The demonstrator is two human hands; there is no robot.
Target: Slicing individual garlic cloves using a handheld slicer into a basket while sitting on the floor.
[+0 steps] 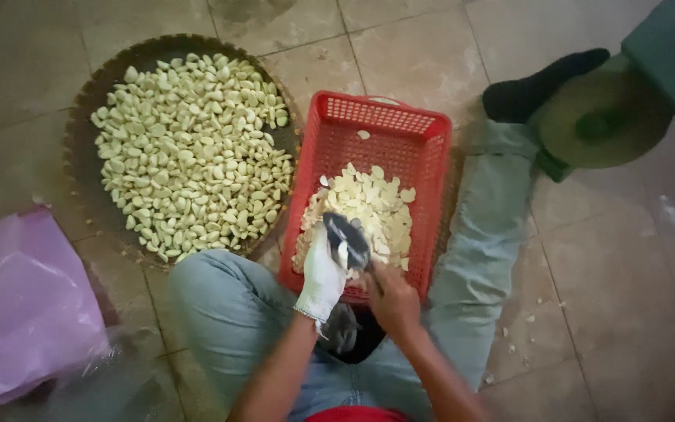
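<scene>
Head cam looks straight down at a person sitting on a tiled floor (431, 47) with legs in light jeans spread around a red plastic basket (388, 125). Left hand (323, 273), in a white glove, is curled around a garlic clove (343, 252), pinching it right over the near edge of the basket. Right hand (392, 301) is bare and closed tight on the handle of a dark-bladed knife (347, 238), blade laid against the clove. Inside the basket there's a heap of pale garlic slices (376, 207), piled toward the near side. Just to the left, touching the basket, sits a round woven tray (95, 86) loaded with whole peeled cloves (193, 152). Far left on the floor is a pink plastic bag (21, 305). Top right, a foot in a black sock (537, 82) rests beside a green sandal (599, 121).
</scene>
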